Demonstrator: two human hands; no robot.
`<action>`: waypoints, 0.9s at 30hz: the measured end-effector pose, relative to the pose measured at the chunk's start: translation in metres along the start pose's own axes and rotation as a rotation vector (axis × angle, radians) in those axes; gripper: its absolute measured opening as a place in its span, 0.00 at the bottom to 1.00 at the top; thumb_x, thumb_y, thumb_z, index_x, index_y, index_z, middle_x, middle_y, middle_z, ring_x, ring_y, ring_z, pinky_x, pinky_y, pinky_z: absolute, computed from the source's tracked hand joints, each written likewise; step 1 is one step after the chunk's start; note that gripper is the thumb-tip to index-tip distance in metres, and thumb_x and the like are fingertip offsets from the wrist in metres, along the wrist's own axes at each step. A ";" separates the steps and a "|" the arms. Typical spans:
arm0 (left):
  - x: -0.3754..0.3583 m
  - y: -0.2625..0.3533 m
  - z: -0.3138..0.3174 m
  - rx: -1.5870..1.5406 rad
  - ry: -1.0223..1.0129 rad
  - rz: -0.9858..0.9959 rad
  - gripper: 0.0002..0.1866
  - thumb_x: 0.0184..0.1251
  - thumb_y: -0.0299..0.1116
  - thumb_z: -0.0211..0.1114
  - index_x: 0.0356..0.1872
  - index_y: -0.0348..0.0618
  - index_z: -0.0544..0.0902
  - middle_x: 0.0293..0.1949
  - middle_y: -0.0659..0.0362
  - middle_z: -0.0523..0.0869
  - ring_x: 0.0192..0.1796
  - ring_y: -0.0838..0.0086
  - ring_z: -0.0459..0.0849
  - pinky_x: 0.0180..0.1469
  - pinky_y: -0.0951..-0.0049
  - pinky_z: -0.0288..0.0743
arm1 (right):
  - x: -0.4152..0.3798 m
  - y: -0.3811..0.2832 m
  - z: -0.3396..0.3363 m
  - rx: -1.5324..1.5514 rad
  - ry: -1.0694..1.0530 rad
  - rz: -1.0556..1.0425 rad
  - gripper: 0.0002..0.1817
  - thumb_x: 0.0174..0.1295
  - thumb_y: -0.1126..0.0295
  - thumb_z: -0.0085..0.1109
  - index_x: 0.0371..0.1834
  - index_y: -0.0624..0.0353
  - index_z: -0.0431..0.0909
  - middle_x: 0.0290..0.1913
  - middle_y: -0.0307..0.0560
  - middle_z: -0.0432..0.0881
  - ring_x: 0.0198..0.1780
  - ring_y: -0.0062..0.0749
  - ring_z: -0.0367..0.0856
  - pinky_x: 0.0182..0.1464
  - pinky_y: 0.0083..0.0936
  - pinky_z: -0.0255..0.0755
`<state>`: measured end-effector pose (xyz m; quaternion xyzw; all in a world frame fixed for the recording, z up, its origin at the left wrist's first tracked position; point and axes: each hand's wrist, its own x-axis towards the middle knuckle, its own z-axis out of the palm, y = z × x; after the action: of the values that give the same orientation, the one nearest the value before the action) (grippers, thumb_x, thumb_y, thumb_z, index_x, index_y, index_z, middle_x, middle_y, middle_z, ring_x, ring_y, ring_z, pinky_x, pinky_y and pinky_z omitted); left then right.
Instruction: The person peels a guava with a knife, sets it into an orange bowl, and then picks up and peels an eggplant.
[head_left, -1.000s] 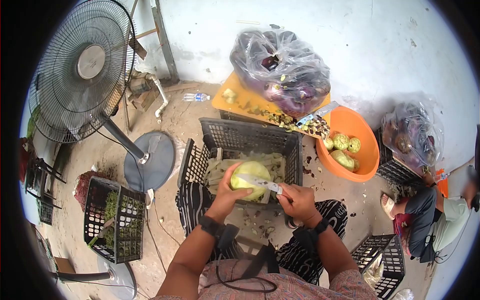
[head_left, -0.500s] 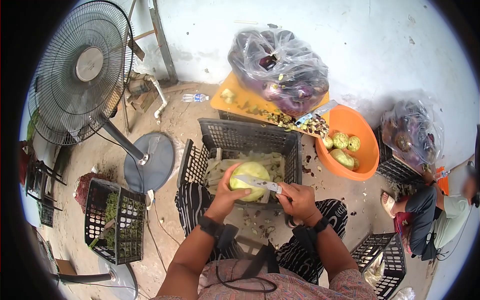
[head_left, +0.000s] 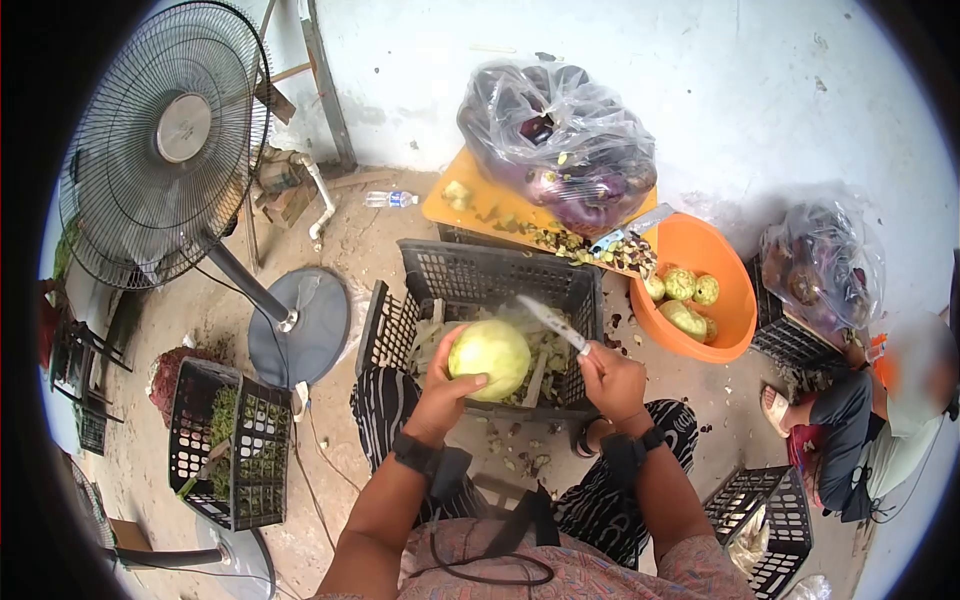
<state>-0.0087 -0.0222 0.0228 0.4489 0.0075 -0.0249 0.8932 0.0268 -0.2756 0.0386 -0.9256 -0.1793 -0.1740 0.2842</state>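
Observation:
My left hand (head_left: 445, 375) is closed around the side of a large pale green round vegetable (head_left: 490, 360), smooth like a peeled eggplant. My right hand (head_left: 613, 382) grips a knife (head_left: 553, 323) by its handle. Its blade points up and left, apart from the vegetable, and looks smeared by motion. Both hands are over a black plastic crate (head_left: 500, 262) with pale scraps inside. Beyond it, an orange cutting board (head_left: 450, 212) bears dark peel bits and a clear bag of purple eggplants (head_left: 560, 140).
An orange basin (head_left: 735, 290) holds several pale green vegetables. A standing fan (head_left: 183, 128) and a crate of greens (head_left: 230, 440) are on the left. At right, another person (head_left: 845, 410) sits near a second bag of eggplants (head_left: 820, 265). Scraps litter the floor.
The knife has come off the vegetable's face and swung up and right with my right hand. My left hand has shifted the vegetable slightly left.

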 end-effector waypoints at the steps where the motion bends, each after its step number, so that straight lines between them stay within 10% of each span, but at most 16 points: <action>1: 0.000 0.000 -0.001 -0.004 -0.024 0.027 0.38 0.51 0.23 0.68 0.66 0.43 0.64 0.57 0.55 0.75 0.59 0.66 0.75 0.61 0.65 0.70 | -0.001 0.000 0.001 -0.001 -0.001 -0.001 0.10 0.59 0.64 0.57 0.42 0.52 0.81 0.26 0.51 0.79 0.27 0.49 0.78 0.28 0.38 0.71; 10: 0.008 -0.006 -0.002 -0.329 0.008 -0.211 0.29 0.68 0.43 0.53 0.67 0.42 0.63 0.62 0.53 0.72 0.63 0.62 0.72 0.63 0.59 0.66 | -0.007 0.000 0.027 0.361 -0.047 0.202 0.13 0.65 0.63 0.52 0.42 0.60 0.78 0.28 0.59 0.78 0.30 0.55 0.78 0.32 0.36 0.71; 16: 0.010 -0.016 -0.005 -0.354 -0.045 -0.285 0.27 0.70 0.42 0.50 0.67 0.40 0.63 0.63 0.53 0.71 0.64 0.62 0.71 0.64 0.60 0.65 | -0.004 0.007 0.047 0.617 -0.141 0.441 0.15 0.66 0.60 0.54 0.41 0.64 0.77 0.25 0.50 0.79 0.28 0.36 0.80 0.31 0.31 0.71; 18: 0.009 -0.020 -0.003 -0.304 -0.055 -0.315 0.27 0.71 0.42 0.50 0.67 0.41 0.62 0.63 0.53 0.71 0.64 0.62 0.71 0.64 0.60 0.65 | 0.001 -0.003 0.048 0.933 -0.223 0.563 0.17 0.68 0.56 0.52 0.41 0.61 0.71 0.29 0.35 0.76 0.23 0.14 0.70 0.22 0.13 0.62; 27: 0.003 -0.016 0.021 0.126 -0.214 -0.247 0.27 0.73 0.34 0.51 0.69 0.39 0.58 0.63 0.53 0.69 0.63 0.68 0.70 0.64 0.69 0.64 | 0.012 -0.025 0.019 1.104 -0.343 0.534 0.26 0.58 0.52 0.64 0.47 0.65 0.73 0.35 0.40 0.78 0.28 0.14 0.74 0.22 0.16 0.65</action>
<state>-0.0064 -0.0485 0.0221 0.4946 -0.0341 -0.1826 0.8490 0.0308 -0.2426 0.0409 -0.6703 -0.0486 0.1717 0.7203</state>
